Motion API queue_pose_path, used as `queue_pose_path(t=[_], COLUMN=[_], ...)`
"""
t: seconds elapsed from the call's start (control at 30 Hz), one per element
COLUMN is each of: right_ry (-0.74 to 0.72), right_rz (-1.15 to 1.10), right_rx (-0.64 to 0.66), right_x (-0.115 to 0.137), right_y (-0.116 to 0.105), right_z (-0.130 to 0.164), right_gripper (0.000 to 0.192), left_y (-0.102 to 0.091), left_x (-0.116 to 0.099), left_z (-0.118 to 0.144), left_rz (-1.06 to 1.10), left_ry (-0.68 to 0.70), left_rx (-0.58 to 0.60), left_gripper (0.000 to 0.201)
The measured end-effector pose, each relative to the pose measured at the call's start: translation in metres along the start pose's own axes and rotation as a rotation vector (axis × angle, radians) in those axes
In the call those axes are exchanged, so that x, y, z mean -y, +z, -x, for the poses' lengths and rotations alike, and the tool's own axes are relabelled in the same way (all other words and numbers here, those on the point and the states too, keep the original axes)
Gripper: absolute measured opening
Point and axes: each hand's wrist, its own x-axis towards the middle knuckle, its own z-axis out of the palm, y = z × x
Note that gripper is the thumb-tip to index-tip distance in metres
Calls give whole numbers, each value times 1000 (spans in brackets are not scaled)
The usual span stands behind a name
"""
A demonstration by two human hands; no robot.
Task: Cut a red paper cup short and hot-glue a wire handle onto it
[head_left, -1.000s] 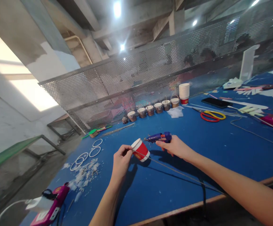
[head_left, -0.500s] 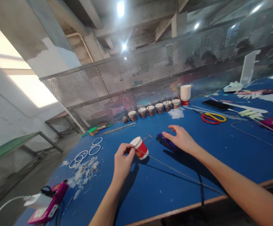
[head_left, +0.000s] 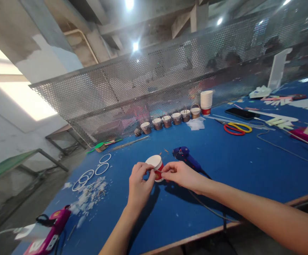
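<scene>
Above the blue felt table (head_left: 249, 163), both hands pinch a round red paper cup (head_left: 155, 166).

Red-and-white cup (head_left: 156, 166), purple glue gun (head_left: 185, 157), blue table (head_left: 236, 159).

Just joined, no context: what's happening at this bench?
A person holds a red cup over the blue table with both hands: left hand grips it, right hand pinches at its side. A blue glue gun lies just behind. A row of small cups, scissors and a phone sit farther back.
</scene>
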Motion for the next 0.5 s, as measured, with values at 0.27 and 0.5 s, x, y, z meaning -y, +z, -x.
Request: queue_pose_path(t=[0.27,0.5], right_ry=[-362,-365], right_rz=[300,370], right_rx=[-225,-300], right_x=[-10,-16], right_y=[-9,-11], right_z=[-5,-12], right_gripper=[13,14], left_y=[2,1], left_x=[1,0], left_z=[1,0], left_rz=[51,94], left_ry=[-17,-42], left_rx=[71,109], left_gripper=[14,14])
